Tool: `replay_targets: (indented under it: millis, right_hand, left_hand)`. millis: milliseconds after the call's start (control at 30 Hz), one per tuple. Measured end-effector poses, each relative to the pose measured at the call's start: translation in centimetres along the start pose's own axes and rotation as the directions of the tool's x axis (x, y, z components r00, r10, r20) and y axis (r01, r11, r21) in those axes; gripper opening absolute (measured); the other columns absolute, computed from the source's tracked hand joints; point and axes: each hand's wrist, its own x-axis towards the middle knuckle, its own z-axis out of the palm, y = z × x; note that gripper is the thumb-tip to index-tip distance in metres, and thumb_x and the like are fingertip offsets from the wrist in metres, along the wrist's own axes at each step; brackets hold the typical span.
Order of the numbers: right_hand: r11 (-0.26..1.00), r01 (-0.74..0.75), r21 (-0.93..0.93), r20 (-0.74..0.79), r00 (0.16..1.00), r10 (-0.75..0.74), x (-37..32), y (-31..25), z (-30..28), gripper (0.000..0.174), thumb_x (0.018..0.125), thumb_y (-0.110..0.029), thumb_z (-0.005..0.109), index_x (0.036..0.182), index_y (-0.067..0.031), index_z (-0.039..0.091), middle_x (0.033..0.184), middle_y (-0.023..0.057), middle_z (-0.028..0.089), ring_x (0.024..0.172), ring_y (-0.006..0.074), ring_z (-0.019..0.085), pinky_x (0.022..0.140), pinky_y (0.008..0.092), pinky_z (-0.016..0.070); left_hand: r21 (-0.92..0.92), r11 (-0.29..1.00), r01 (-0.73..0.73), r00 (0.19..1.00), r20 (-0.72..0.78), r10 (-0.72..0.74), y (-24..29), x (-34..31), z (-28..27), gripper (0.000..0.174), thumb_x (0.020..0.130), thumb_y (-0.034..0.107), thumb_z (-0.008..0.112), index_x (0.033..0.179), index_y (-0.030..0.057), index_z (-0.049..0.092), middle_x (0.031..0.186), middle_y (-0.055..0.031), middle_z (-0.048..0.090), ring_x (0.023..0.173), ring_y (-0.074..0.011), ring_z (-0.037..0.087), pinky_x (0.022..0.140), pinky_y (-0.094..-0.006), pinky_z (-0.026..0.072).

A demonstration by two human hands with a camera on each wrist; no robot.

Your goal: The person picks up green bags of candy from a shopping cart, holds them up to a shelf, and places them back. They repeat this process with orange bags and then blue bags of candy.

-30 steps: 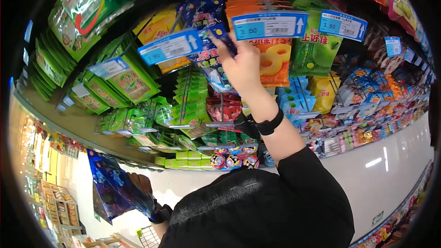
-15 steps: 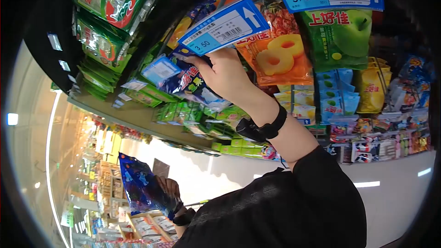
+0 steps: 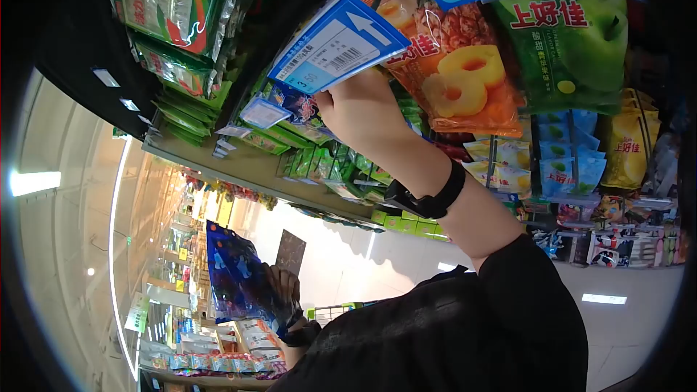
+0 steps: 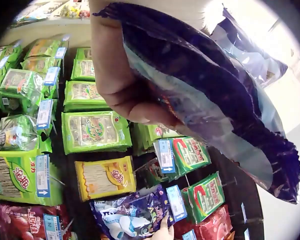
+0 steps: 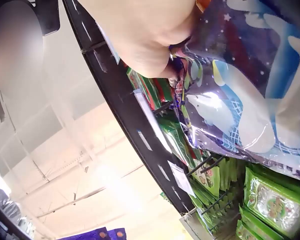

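In the head view my right hand (image 3: 359, 112) is raised at the rack, touching the edge of a dark blue candy bag (image 3: 299, 105) partly hidden behind a price tag (image 3: 340, 43). The right wrist view shows that hand (image 5: 145, 37) pinching the bag (image 5: 230, 105) at its edge. Lower left, my left hand (image 3: 284, 287) grips a shiny blue bag (image 3: 236, 276) away from the rack. In the left wrist view the left hand's (image 4: 115, 75) fingers curl round this bag (image 4: 195, 90); the right hand (image 4: 162, 232) appears beside the hanging bag (image 4: 130, 215).
Orange pineapple bags (image 3: 465, 80) and green apple bags (image 3: 570, 58) hang to the right. Green packets (image 3: 174, 11) hang upper left, and smaller bags (image 3: 570, 152) below. A shopping cart (image 3: 330, 312) stands near the person's body, with lit displays (image 3: 254, 341) beyond the aisle.
The head view has swung left and closer to the rack. The right hand stays at the blue bag, now more covered by the price tag. The left hand keeps its bag.
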Motion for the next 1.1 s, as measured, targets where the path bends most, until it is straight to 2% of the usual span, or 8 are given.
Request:
replay_targets:
  millis: [433,533,633,833,967,1000,1033,1100]
  right_hand:
    - [0.957,0.111,-0.267,-0.121,0.982,-0.148,0.8,2.3,0.5,0.007,0.068,-0.008,0.058,0.072,-0.0035,0.061,0.074,0.017,0.061,0.066,0.0344,0.061,0.061,0.0417,0.05]
    - [0.966,-0.158,-0.203,-0.146,0.981,0.129,1.7,3.1,1.9,0.016,0.077,-0.011,0.049,0.087,-0.0038,0.061,0.085,0.0177,0.062,0.075,0.0366,0.06,0.068,0.0441,0.049]
    - [0.956,0.109,-0.272,-0.269,0.946,-0.184,2.1,4.6,2.5,0.022,0.079,-0.011,0.051,0.098,-0.0052,0.06,0.102,0.018,0.059,0.095,0.034,0.056,0.08,0.0433,0.0448]
    - [0.856,-0.031,-0.516,-0.325,0.932,-0.162,4.4,6.9,4.5,0.018,0.085,-0.011,0.052,0.096,0.0024,0.047,0.088,0.0257,0.058,0.086,0.0402,0.057,0.071,0.045,0.0457]
    - [0.763,-0.135,-0.633,-0.303,0.949,-0.084,5.3,5.1,5.1,0.042,0.085,-0.01,0.052,0.12,0.0063,0.037,0.112,0.0287,0.048,0.104,0.0404,0.05,0.087,0.0413,0.0435]
    - [0.743,-0.123,-0.658,-0.294,0.95,-0.103,5.2,5.1,5.5,0.042,0.085,-0.01,0.052,0.12,0.0063,0.037,0.112,0.0287,0.048,0.104,0.0404,0.05,0.087,0.0413,0.0435]
    - [0.76,-0.012,-0.65,-0.276,0.935,-0.221,4.9,4.9,6.1,0.046,0.084,-0.011,0.053,0.122,0.007,0.035,0.121,0.0292,0.04,0.113,0.0411,0.041,0.094,0.0425,0.0378]
    - [0.744,0.111,-0.658,-0.237,0.908,-0.345,4.1,4.2,6.7,0.05,0.083,-0.011,0.054,0.124,0.0077,0.033,0.13,0.0298,0.031,0.123,0.0418,0.033,0.101,0.0438,0.0321]
  left_hand:
    - [-0.108,0.994,0.0,1.0,-0.017,-0.002,-1.6,2.1,-2.8,0.044,0.088,0.041,0.049,0.073,0.0003,0.045,0.057,-0.0068,0.042,0.043,-0.0168,0.04,0.039,-0.0263,0.0343]
    - [-0.029,0.999,0.032,0.998,-0.058,-0.034,-1.6,1.7,-5.4,0.031,0.089,0.027,0.052,0.073,0.0019,0.045,0.059,-0.0079,0.043,0.045,-0.0184,0.04,0.038,-0.0267,0.0338]
    - [0.081,0.997,0.001,0.986,0.164,-0.014,-1.7,4.1,-3.6,0.026,0.088,0.024,0.054,0.076,0.0024,0.046,0.06,-0.0083,0.043,0.047,-0.0184,0.042,0.038,-0.0269,0.0346]
    - [-0.084,0.978,-0.192,0.972,-0.15,0.178,-3.3,3.8,-12.9,0.025,0.088,0.022,0.052,0.102,0.0014,0.052,0.075,-0.0087,0.053,0.06,-0.0213,0.051,0.045,-0.0281,0.0424]
    - [-0.109,0.962,-0.25,0.653,-0.753,0.085,-1.3,6.4,-9.2,0.036,0.09,0.024,0.048,0.119,0.0026,0.049,0.096,-0.0104,0.06,0.075,-0.024,0.058,0.057,-0.032,0.0501]
    - [-0.133,0.99,-0.048,0.991,0.117,0.064,-1.5,5.2,-20.0,0.052,0.094,0.028,0.037,0.141,0.0087,0.022,0.14,-0.0054,0.036,0.116,-0.0223,0.048,0.095,-0.0321,0.0409]
    - [0.321,0.897,0.303,0.783,-0.62,-0.042,0.3,7.7,-13.1,0.052,0.094,0.029,0.039,0.138,0.0059,0.028,0.132,-0.0077,0.045,0.11,-0.0222,0.053,0.091,-0.0346,0.0439]
    - [0.337,0.934,0.12,0.974,-0.224,-0.044,-1.6,7.5,-21.7,0.049,0.095,0.031,0.038,0.134,0.0023,0.034,0.124,-0.0107,0.051,0.1,-0.0214,0.058,0.086,-0.0337,0.0472]
